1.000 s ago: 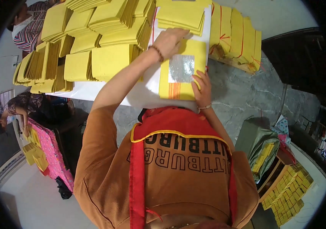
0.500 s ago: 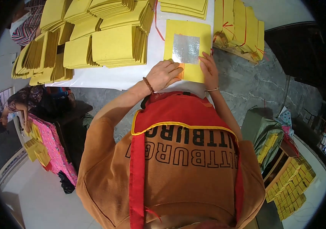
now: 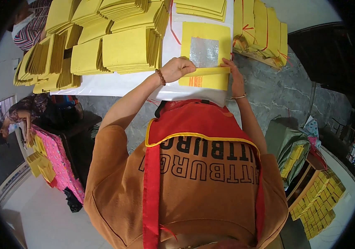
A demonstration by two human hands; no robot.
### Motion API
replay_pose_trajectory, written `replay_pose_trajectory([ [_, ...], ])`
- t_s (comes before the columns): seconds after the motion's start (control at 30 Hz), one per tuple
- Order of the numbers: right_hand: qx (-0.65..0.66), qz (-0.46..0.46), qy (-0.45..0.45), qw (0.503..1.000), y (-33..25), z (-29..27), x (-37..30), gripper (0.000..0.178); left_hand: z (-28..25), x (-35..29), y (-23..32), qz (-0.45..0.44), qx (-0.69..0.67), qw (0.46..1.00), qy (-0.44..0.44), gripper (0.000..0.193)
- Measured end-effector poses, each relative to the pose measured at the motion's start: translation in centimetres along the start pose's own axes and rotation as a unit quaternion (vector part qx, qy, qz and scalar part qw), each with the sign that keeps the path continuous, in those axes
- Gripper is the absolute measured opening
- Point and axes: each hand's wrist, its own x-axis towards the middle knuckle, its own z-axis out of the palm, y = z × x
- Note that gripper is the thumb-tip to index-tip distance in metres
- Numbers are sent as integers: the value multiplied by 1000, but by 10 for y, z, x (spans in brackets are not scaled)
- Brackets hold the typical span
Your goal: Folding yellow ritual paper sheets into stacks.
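Observation:
A yellow paper sheet (image 3: 206,31) with a silver foil square (image 3: 204,52) lies near the table's front edge. Its near end is lifted and turned over into a narrow strip running across below the foil. My left hand (image 3: 178,68), with a beaded bracelet, is closed on the left end of this strip. At the strip's right end, my right hand (image 3: 235,76), wearing a bangle, pinches the sheet's edge between thumb and fingers. Nearer me, another yellow paper surface with orange markings (image 3: 196,81) shows beneath the raised strip.
Piles of folded yellow paper (image 3: 127,47) cover the left of the white-topped table (image 3: 102,85). More yellow sheets (image 3: 200,8) lie beyond my hands. Red-tied yellow bundles (image 3: 260,29) stand right of the table. Another person (image 3: 28,110) works at a pink-covered table (image 3: 57,153).
The sheet's near end has come up and folded over, uncovering orange markings below. My left hand has shifted slightly left and now pinches the strip; my right hand has moved slightly right.

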Motion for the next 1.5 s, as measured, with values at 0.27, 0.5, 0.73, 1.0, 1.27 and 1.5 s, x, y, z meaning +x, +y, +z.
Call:
replay_pose_trajectory([
  [0.27, 44, 25, 6, 999, 5, -5, 2, 33, -2, 3, -5, -15, -14, 1000, -14, 19],
  [0.5, -179, -98, -41, 978, 10, -8, 4, 37, -7, -8, 14, -3, -32, 999, 0, 34],
  [0.73, 80, 82, 30, 993, 1, -2, 8, 26, -15, -9, 1, 141, 195, 966, 94, 47],
  [1.0, -281, -194, -115, 933, -59, -20, -12, 25, -10, -39, 17, 177, 195, 960, 96, 46],
  [1.27, -148, 88, -100, 980, -37, 1, -11, 26, 8, -27, 18, -68, 80, 987, 121, 23],
  [1.5, -68, 80, 102, 989, -25, 25, 14, 42, 17, 4, -17, -179, -24, 963, 200, 31],
])
